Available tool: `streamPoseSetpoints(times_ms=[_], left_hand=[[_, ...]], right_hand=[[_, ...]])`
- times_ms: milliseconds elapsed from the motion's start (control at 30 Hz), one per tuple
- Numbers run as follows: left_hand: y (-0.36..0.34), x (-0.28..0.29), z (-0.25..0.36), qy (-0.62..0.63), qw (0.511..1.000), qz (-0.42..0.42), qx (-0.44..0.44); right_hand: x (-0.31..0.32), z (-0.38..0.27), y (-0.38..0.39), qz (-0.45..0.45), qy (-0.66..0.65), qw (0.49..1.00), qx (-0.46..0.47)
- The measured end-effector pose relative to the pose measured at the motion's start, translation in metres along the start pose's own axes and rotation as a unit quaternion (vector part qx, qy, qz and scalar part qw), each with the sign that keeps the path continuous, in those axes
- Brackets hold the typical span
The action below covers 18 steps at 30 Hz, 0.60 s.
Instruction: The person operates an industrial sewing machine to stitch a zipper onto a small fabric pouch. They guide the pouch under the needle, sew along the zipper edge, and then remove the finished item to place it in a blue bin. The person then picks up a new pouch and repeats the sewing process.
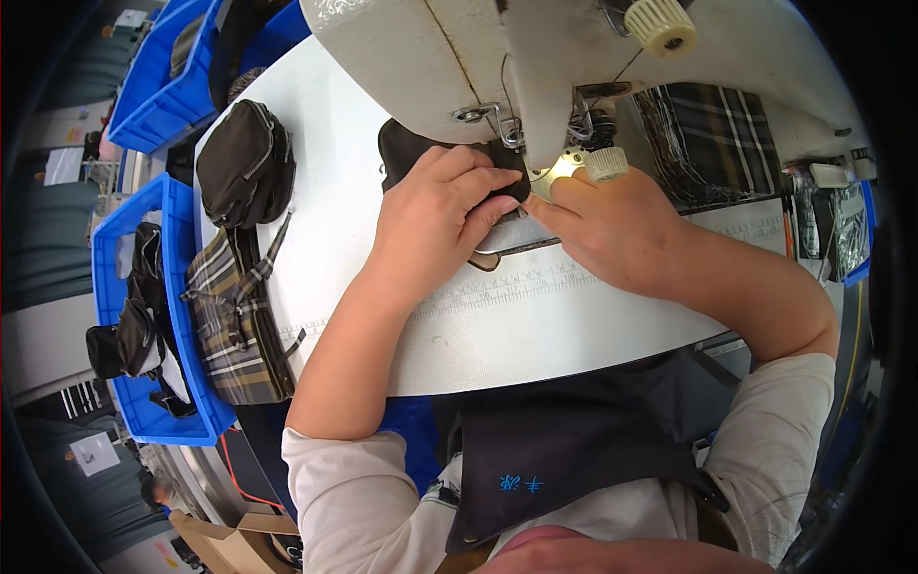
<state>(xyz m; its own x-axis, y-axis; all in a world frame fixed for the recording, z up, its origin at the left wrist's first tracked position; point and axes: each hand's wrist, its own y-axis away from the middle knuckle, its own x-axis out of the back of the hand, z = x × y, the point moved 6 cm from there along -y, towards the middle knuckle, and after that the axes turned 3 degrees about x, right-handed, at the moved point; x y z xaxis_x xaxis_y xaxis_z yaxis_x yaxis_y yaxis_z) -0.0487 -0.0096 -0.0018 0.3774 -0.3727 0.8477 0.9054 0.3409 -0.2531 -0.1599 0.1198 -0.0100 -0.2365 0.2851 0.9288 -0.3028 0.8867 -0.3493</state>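
Basically, dark fabric pc sits under sewing machine; L hand pinches its edge, R hand nr machine, can't tell if gripping. Prob. light, soft, floppy; best held by edges.

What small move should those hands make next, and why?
Perhaps guide the dark piece slightly further under the sewing machine: the left hand rests on it close to the machine's lower parts, with the right hand alongside.
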Motion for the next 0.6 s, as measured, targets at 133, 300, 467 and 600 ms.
streamPoseSetpoints(times_ms=[133,300,467,600], left_hand=[[0.000,-0.001,-0.001,-0.008,1.000,0.023,-0.016],[-0.006,0.000,-0.002,-0.001,1.000,0.021,0.001],[-0.008,-0.003,-0.010,-0.020,0.999,0.030,0.000],[-0.010,0.000,-0.014,0.034,0.999,-0.002,0.032]], right_hand=[[-0.002,0.000,0.000,0.011,0.001,1.000,0.000],[-0.005,0.004,-0.001,0.000,0.017,0.999,-0.027],[-0.004,0.004,-0.003,0.001,0.047,0.998,-0.030],[-0.008,0.006,-0.002,0.014,0.041,0.999,-0.032]])
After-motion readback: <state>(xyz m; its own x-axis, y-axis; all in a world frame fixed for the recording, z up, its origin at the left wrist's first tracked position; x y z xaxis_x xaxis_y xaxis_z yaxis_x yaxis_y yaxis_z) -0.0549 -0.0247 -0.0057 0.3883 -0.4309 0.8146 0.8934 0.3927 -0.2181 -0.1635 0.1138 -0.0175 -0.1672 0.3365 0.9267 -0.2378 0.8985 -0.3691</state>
